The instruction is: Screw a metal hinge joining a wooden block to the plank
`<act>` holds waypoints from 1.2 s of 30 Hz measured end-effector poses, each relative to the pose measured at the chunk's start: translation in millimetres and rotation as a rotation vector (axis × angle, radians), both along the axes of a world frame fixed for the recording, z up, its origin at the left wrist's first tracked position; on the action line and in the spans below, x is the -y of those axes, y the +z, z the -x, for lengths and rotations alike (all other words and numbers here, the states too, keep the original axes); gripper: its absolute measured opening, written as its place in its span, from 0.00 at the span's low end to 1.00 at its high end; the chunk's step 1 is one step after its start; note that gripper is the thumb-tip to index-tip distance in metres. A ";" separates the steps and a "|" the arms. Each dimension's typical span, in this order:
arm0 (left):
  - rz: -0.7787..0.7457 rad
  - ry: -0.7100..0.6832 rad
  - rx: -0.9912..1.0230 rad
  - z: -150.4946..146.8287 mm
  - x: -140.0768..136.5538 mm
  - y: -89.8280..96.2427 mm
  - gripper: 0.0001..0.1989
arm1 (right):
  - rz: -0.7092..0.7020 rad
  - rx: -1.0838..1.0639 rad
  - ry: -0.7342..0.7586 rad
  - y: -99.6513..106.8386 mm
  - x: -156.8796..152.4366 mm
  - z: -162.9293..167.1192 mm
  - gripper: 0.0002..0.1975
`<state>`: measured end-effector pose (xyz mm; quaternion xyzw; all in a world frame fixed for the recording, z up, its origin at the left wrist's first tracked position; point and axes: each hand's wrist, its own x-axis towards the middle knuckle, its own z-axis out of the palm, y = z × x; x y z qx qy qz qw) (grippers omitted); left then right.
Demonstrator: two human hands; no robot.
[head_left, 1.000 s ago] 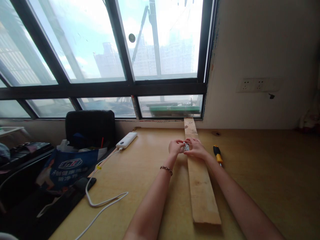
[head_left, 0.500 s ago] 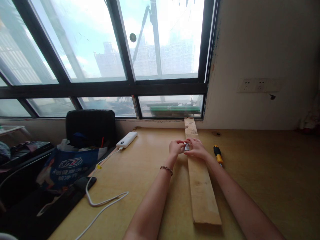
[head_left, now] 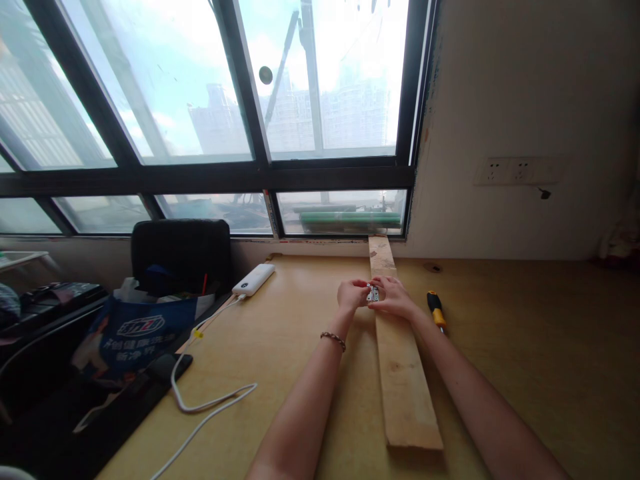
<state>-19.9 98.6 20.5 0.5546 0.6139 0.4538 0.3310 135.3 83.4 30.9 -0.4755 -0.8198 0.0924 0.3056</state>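
Note:
A small silvery metal hinge (head_left: 373, 293) with holes in its leaves is between my two hands, over a long wooden board (head_left: 404, 373). My left hand (head_left: 353, 294) is closed, its fingertips pinching the hinge's left edge. From the other side, my right hand (head_left: 393, 297) grips the hinge between thumb and fingers. Whether the hinge touches the wood I cannot tell. To the right of my right hand lies a screwdriver (head_left: 436, 311) with a black and yellow handle.
The board runs across the tabletop (head_left: 300, 333) toward the window. A white power bank (head_left: 254, 280) with a white cable (head_left: 215, 403) lies on the left. Beyond the table's left edge stand a black chair (head_left: 181, 257) and a blue bag (head_left: 135, 340). A wall socket (head_left: 507, 171) is at right.
The hinge's leaves now look flatter and more spread between my fingers. My left fingertips have shifted slightly; the board and screwdriver have not moved.

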 end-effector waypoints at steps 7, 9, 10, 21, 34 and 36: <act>-0.016 0.009 -0.093 -3.1 8.4 8.1 0.08 | 0.003 -0.009 -0.001 0.6 0.2 0.8 0.33; -0.019 -0.008 -0.048 -3.1 7.2 6.1 0.09 | 0.007 -0.011 -0.003 -0.4 -0.7 0.3 0.35; -0.017 -0.012 -0.016 -2.7 6.4 5.2 0.09 | 0.007 -0.012 -0.003 -0.9 -1.1 0.0 0.35; -0.122 -0.095 0.166 7.0 -2.8 5.3 0.08 | 0.000 -0.014 -0.004 0.2 0.2 0.7 0.33; -0.171 -0.139 0.219 25.7 3.2 34.3 0.09 | -0.020 -0.007 0.026 0.5 0.4 -0.1 0.31; -0.129 -0.083 0.196 49.4 5.5 47.7 0.11 | -0.017 -0.006 0.022 -0.1 0.0 -0.2 0.31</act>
